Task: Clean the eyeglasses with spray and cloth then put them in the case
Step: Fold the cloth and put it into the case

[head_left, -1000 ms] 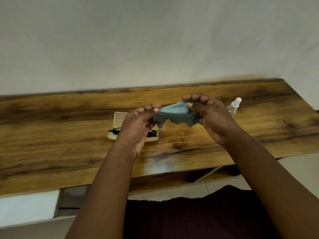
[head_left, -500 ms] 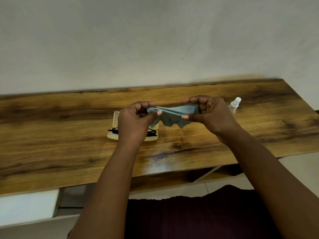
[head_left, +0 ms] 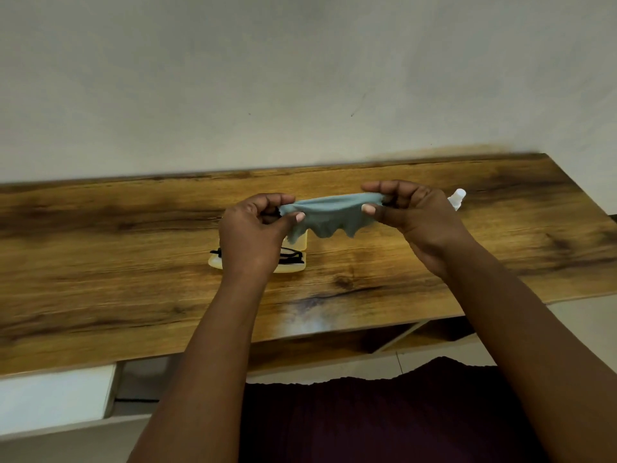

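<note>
The blue-grey cloth (head_left: 329, 213) is hanging in the air above the middle of the wooden surface (head_left: 133, 262), stretched flat along its top edge with its lower edge drooping in loose folds. The left hand (head_left: 253, 235) is pinching the cloth's 9 o'clock end, thumb pressed toward curled fingers (head_left: 273, 199) that are clamped on the fabric. The right hand (head_left: 417, 218) is pinching the 3 o'clock end the same way, thumb underneath and fingers curled over the top.

Just below the cloth, toward 6 o'clock, the cream-coloured case (head_left: 298, 242) is lying open on the surface, mostly hidden behind the left hand. The black eyeglasses (head_left: 291, 256) are lying in it, with a temple tip showing past the hand at 9 o'clock. How exactly they are sitting in the case cannot be told.

At 3 o'clock from the right hand, the spray bottle (head_left: 456, 198) is peeking out from behind the knuckles, only its pale cap and shoulder showing. A plain light wall (head_left: 300, 78) is rising behind the surface at 12 o'clock. At 6 o'clock, dark maroon clothing (head_left: 384, 422) is showing between the forearms.
</note>
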